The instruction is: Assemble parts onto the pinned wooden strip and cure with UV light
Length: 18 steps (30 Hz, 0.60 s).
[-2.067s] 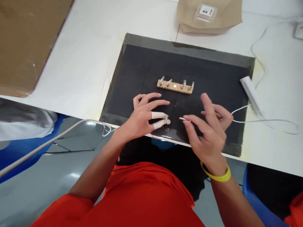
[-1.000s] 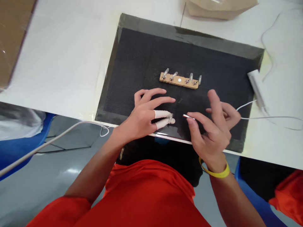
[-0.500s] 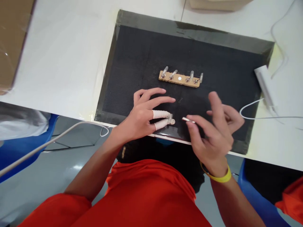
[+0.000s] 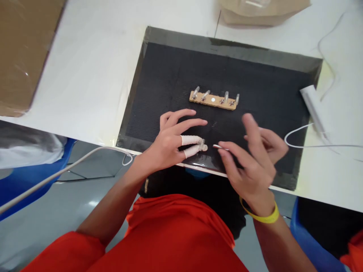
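My left hand [image 4: 167, 141] is over the front of the black mat, its thumb and index finger in white finger covers. Those two fingertips pinch a small clear piece [image 4: 202, 143], partly hidden. Close by on the right, my right hand [image 4: 252, 158] is shut on a thin stick-like piece [image 4: 217, 146], pale and dark, its tip pointing left toward the clear piece but apart from it. Beyond both hands lies a light-brown strip [image 4: 208, 99] with a white dot and several metal fittings, each bearing a clear sleeve-like piece.
The black mat [image 4: 170, 64] is taped to a white table [image 4: 93, 68]. A white bar-shaped device [image 4: 314, 109] with a cable lies at its right edge. A brown paper bag [image 4: 255, 17] stands at the back, a brown board [image 4: 25, 49] at the left. Blue chairs [image 4: 42, 192] are below.
My right hand has moved slightly left, bringing the stick's tip nearer the clear piece. My left hand keeps its pinch. The view has shifted a little.
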### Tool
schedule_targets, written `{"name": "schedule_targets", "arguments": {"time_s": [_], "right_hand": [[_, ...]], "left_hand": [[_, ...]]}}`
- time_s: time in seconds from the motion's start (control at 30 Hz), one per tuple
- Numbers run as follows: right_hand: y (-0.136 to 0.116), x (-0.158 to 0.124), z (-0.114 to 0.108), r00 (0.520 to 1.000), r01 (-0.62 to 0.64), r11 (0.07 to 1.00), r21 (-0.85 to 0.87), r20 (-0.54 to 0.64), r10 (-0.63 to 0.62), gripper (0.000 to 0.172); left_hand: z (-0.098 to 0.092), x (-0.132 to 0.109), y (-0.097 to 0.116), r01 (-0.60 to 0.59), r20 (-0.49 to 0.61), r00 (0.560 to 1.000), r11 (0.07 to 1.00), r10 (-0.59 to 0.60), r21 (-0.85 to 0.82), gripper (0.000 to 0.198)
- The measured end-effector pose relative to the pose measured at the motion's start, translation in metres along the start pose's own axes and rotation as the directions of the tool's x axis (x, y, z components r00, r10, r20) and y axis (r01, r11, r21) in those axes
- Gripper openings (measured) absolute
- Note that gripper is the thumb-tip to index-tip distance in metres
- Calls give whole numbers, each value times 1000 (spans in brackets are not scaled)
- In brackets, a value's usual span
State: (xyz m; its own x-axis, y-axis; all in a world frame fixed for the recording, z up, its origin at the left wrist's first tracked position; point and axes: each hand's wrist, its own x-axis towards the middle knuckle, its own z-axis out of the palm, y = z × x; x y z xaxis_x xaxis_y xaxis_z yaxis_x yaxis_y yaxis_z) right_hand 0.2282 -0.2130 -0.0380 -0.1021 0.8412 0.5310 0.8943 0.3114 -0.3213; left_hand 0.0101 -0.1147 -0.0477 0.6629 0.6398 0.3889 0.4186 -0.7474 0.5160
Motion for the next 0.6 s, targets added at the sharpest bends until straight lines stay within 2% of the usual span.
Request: {"name": "schedule_targets", "arguments": {"time_s": [0.07, 0.13, 0.3, 0.4, 0.6], "right_hand": [[8, -6, -2, 993, -100, 995, -13, -56, 100, 24], [15, -12, -3, 988, -140, 990, -13, -74, 139, 24], [19, -21, 1, 983, -160, 987, -18, -93, 158, 20], [19, -21, 3, 979, -174, 985, -9, -107, 172, 19], [19, -22, 3, 975, -191, 981, 20, -108, 192, 17]], "left_hand": [[-3, 5, 0, 16, -12, 1000, 1000, -16, 14, 9], [-7, 15, -3, 34, -21, 999, 998, -34, 44, 9], [-15, 54, -21, 77, -53, 996, 986, -70, 147, 10], [-15, 74, -30, 80, -21, 997, 984, -78, 156, 10], [-8, 90, -35, 61, 45, 997, 990, -67, 131, 11]]}}
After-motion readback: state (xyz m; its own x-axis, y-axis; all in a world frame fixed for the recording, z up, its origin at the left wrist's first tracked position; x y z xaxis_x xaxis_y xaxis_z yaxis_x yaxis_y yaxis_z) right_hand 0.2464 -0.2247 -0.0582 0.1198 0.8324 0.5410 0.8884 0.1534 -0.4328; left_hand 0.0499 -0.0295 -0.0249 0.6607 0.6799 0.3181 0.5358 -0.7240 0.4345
